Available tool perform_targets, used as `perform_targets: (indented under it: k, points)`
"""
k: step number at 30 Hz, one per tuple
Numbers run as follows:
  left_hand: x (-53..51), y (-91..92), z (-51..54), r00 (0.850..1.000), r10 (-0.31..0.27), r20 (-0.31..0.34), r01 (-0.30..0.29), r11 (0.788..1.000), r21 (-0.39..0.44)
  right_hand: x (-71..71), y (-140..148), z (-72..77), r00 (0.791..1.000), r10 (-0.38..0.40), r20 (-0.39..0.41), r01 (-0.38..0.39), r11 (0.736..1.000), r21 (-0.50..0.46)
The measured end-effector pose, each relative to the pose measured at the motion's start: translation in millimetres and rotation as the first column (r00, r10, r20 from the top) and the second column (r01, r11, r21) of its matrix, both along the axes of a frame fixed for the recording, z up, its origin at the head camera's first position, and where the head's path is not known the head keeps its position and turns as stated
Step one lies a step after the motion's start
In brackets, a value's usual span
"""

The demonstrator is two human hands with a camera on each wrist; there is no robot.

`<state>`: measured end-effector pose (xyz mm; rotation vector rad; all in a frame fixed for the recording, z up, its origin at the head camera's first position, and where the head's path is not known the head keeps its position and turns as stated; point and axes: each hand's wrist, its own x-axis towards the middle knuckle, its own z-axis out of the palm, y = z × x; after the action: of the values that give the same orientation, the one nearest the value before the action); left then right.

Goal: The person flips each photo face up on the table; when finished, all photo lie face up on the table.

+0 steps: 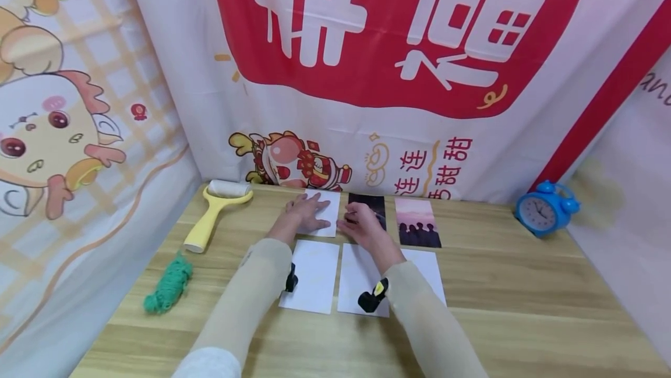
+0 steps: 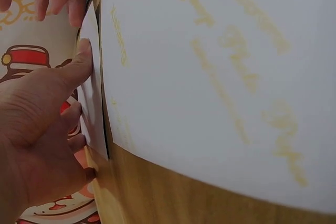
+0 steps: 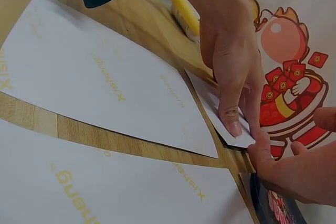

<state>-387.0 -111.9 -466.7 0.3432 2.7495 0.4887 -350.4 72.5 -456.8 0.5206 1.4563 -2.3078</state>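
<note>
Festive hangings round a wooden table

A pale-brown, wood-grained table (image 1: 524, 296) meets a white back hanging (image 1: 498, 156) whose red panel (image 1: 382, 57) bears large white characters. Checks and a cartoon creature cover the left hanging (image 1: 120, 168); a red band (image 1: 618, 87) slants down at right. The light is soft.

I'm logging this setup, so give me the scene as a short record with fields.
surface: wooden table
left hand: fingers on the back-left white sheet
right hand: near that sheet's right edge; contact unclear
back row, rest: dark picture, pink-skied picture
front row: three white sheets
left side: yellow-handled roller, green yarn
right side: blue alarm clock
</note>
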Motion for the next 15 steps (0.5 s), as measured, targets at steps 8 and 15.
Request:
perform_targets:
  k: [8, 15]
  points:
    - [-1.0, -3.1, -1.5, 1.000, -0.001, -0.001, 0.001, 1.000, 0.000, -2.2, -5, 1.2, 1.000, 0.026, -0.017, -0.027, 0.997, -0.068]
    - [0.4, -1.2, -1.5, 1.000, 0.008, -0.009, -0.008, 0.999, 0.033, -4.6, -12, 1.4, 0.997, 0.066, -0.032, -0.063, 0.994, 0.091]
